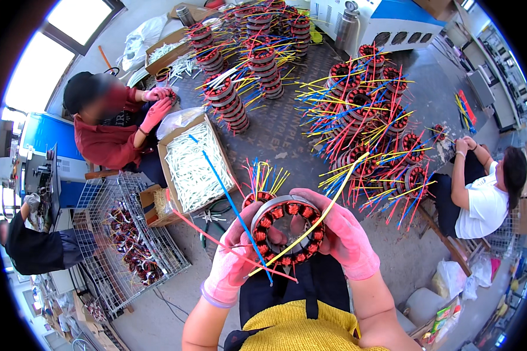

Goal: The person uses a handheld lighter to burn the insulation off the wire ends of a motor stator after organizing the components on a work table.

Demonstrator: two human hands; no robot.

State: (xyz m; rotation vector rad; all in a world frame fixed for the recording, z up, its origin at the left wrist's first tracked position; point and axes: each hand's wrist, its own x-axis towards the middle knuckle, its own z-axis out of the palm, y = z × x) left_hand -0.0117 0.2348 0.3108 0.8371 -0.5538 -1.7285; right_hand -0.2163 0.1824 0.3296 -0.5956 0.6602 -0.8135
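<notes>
Between my two pink-gloved hands is a ring-shaped motor stator [262, 238] with red copper windings around its inner side. My left hand [235, 254] grips its left edge, fingers curled behind it. Around the right edge my right hand [344, 234] is closed, thumb and fingers on the rim. Blue, red and yellow lead wires cross loosely in front of the ring; the long blue wire [228, 196] and yellow wire [341, 190] stick up past it. Just behind, another wound stator [259, 197] with upright coloured leads sits at the table's near edge.
A carton of white sleeves [231, 169] stands left of the stator, with pliers [209, 217] below it. Stacked stators [231, 111] fill the dark table [275, 143]. A wire cart [175, 257] holds more at left. Co-workers sit left [108, 134] and right [486, 196].
</notes>
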